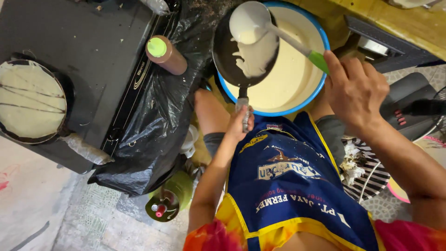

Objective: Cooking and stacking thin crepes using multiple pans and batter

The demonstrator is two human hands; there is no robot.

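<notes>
Dominating the left half: a dark stove (93, 60), part draped in black plastic (158, 121), carrying at far left a pan with a pale crepe (30, 100) striped in dark lines. Filling the lower centre: a blue apron (288, 186) with yellow trim. Upper centre: a blue-rimmed basin (321, 56) full of pale batter (292, 69), looking heavy and sloshy, best left where it stands. Held over the basin's left side: a small black pan (227, 62), tilted, with a runny patch of batter spreading inside; judged light and stiff, hot-safe only by the handle, and in need of level holding to stop the liquid running off. Left hand (239, 124) closed tight round that handle at centre frame. Above the pan: a white ladle (248, 21), bowl tipped and pouring, its long handle ending in a green grip; judged light, rigid, possibly slick with batter, so best taken at the green end. Right hand (355, 90), upper right, fingers pinched on that green end. Right edge: a dark fan-like appliance (409, 104) and a striped cloth (367, 172). Upper centre-left: a brown squeeze bottle (166, 55) with a green cap lying on the plastic. Lower centre-left: a green gas canister (169, 200).
</notes>
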